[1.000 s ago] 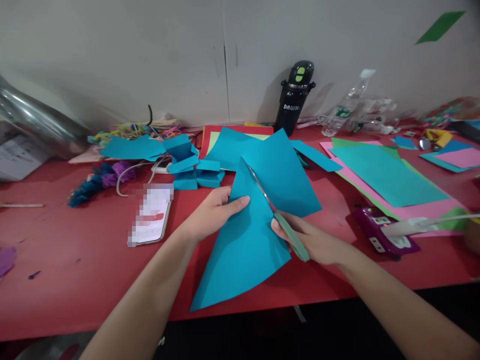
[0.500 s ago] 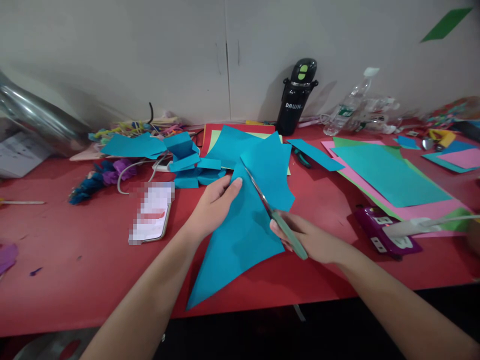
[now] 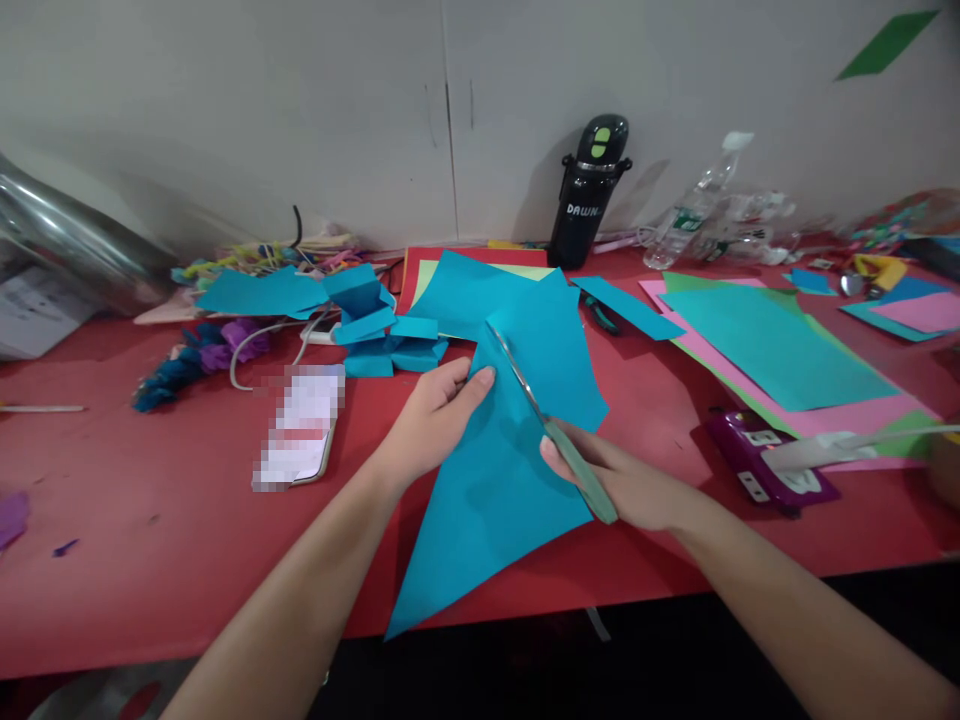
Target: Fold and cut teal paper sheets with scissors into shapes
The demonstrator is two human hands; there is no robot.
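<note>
A large sheet of blue paper (image 3: 495,470) is raised over the red table, its pointed lower corner reaching the front edge. My left hand (image 3: 450,405) pinches the sheet's left side, thumb on top. In my right hand (image 3: 600,470) is a pair of scissors (image 3: 574,465) with green handles. Their blades lie along the paper, tips just up and right of my left thumb. The fingers of my right hand are partly hidden behind the handle. Several blue paper pieces (image 3: 367,320) lie beyond my left hand.
A phone (image 3: 300,430) lies on the left. Behind stand a black bottle (image 3: 589,195) and a clear plastic bottle (image 3: 694,205). To the right are layered coloured sheets (image 3: 780,350) and a purple power strip (image 3: 765,460) with a plugged-in white cable. The red table (image 3: 180,540) ends at the front.
The blue sheet has shifted slightly right and toward me. My left hand has moved a little right and down with it. The scissors stay at nearly the same place.
</note>
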